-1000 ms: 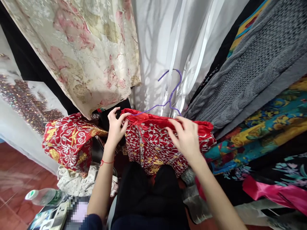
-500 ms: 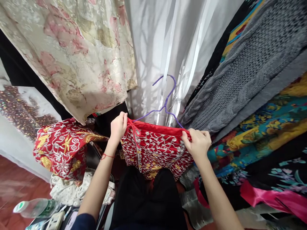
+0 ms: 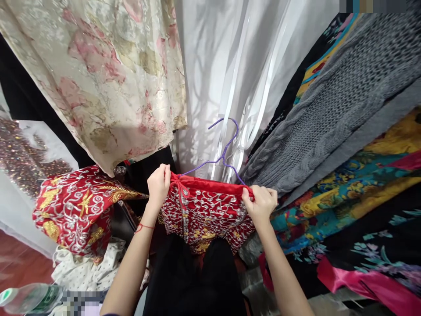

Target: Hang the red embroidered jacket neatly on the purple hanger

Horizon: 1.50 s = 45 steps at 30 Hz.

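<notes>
A red skirt (image 3: pixel 210 210) with silver and gold embroidery is stretched between my two hands at its plain red waistband. My left hand (image 3: pixel 159 186) is closed on the waistband's left end, beside a small red tie. At the right end my right hand (image 3: pixel 261 202) grips the band, thumb toward me. From inside the waistband rises a purple hanger (image 3: pixel 224 153), its hook upright and its lower bar hidden by the cloth. The skirt's lower part hangs down by my knees.
Another red embroidered garment (image 3: pixel 75 206) lies at the left over white dotted cloth (image 3: pixel 82 267). A plastic bottle (image 3: pixel 33 296) is at the lower left. Cream floral fabric (image 3: pixel 108 83) hangs ahead, white curtains (image 3: pixel 204 66) behind, and a grey knit (image 3: pixel 332 105) among clothes at the right.
Both hands, the skirt and the hanger sit slightly lower and further left in view as the camera has shifted. My grip on the waistband is the same.
</notes>
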### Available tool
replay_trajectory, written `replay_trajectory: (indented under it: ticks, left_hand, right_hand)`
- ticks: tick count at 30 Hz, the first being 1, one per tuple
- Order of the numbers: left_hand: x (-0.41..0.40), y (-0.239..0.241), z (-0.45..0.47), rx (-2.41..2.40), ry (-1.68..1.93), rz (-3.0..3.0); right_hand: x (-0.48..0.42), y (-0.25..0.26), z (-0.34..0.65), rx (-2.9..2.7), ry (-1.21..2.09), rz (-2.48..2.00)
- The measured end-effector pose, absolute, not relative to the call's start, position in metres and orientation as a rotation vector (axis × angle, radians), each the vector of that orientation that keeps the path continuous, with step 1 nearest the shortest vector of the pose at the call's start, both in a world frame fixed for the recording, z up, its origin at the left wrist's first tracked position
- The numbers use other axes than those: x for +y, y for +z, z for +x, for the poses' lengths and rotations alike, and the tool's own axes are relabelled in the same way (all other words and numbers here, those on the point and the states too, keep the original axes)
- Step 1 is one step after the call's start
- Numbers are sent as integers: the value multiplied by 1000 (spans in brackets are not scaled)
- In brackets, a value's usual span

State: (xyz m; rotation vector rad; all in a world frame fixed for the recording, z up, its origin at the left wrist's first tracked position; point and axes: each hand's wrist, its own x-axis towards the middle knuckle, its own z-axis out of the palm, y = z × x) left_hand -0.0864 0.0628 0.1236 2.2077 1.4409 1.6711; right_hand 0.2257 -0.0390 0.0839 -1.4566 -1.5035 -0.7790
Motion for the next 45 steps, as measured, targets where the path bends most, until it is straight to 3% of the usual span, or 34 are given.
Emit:
replay_trajectory:
  ticks: [14, 21, 28, 30, 37, 45]
  left_hand:
    - [56, 131, -88, 1436, 1739, 2184]
    - [-20, 136, -117, 1187, 1673, 2180]
    - [-79, 77, -174, 1224, 1220, 1346]
    - [-81, 57, -184, 1282, 1158, 1161]
    - [-77, 20, -198, 1394, 1354, 853]
    - [-65, 23, -204, 1371, 1939, 504]
  right_hand:
    - [-48, 83, 202, -1409, -732, -1502]
    - [-61, 113, 140, -1213, -747, -1202]
    - [-21, 140, -2, -2172, -438, -830]
    - [-8, 136, -47, -2412, -484, -705]
    - [15, 120, -142, -2652, -662, -448]
    - [32, 169, -141, -2464, 110, -885]
